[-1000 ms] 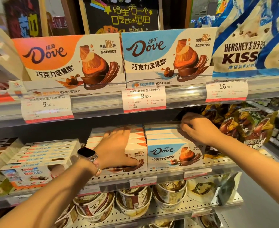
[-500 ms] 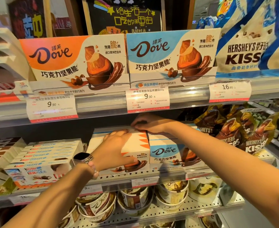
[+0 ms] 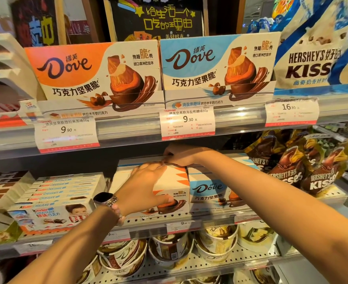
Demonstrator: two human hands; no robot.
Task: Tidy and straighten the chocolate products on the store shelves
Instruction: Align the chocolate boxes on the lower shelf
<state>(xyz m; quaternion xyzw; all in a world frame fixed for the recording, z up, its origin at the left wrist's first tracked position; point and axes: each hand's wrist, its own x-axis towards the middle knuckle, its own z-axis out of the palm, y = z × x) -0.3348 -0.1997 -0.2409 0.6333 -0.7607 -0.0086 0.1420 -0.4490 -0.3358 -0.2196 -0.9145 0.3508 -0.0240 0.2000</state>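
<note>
On the middle shelf stands a row of orange Dove boxes (image 3: 175,187), with a row of blue Dove boxes (image 3: 210,191) touching it on the right. My left hand (image 3: 146,187) lies flat over the front orange box, thumb on its face and fingers across its top. My right hand (image 3: 179,155) reaches further back under the upper shelf, its fingers pinched on the top edge of the orange boxes at the rear. A watch and a bead bracelet sit on my left wrist.
Kinder chocolate boxes (image 3: 54,203) fill the shelf to the left. Hershey's Kisses bags (image 3: 304,171) hang at the right. The upper shelf holds orange (image 3: 95,78) and blue Dove display cartons (image 3: 216,68) behind price tags. Dove tubs (image 3: 169,249) line the lower shelf.
My right hand has moved left from the blue boxes to the back of the orange row. My left hand has stayed on the front orange box, which now stands squarer against the blue one.
</note>
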